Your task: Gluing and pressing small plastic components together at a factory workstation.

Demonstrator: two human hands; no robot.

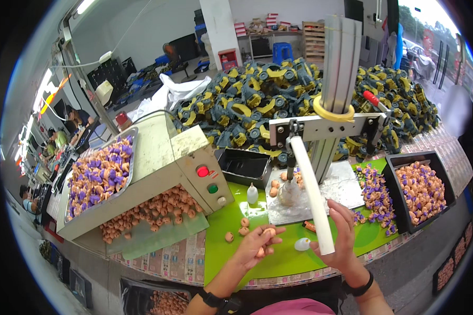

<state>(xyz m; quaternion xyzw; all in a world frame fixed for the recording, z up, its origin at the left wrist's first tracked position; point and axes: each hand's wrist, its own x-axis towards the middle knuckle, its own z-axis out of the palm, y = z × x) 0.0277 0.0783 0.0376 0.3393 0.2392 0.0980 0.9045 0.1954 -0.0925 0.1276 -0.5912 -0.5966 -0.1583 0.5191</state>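
Observation:
My left hand [257, 245] is closed around small peach-coloured doll heads [269, 231], one by the fingertips and another low in the palm. A few loose round heads [244, 230] lie beside it on the green mat [226, 268]. My right hand [342, 239] has its fingers stretched out, close by the lower end of a white lever [314, 202]; whether it touches the lever I cannot tell. That lever belongs to a hand press [320, 129] on a metal column. Under the press, peach heads [275, 188] rest on a pale plate [347, 184]. A small white bottle [302, 244] lies between my hands.
Another white bottle [252, 195] stands near a black tray [244, 167]. A beige machine [152, 157] fills the left, with purple-and-peach pieces [102, 170] on top and round heads [152, 212] below. At right is a black bin [449, 191] of pieces. Yellow-and-grey toy vehicles [247, 105] pile up behind.

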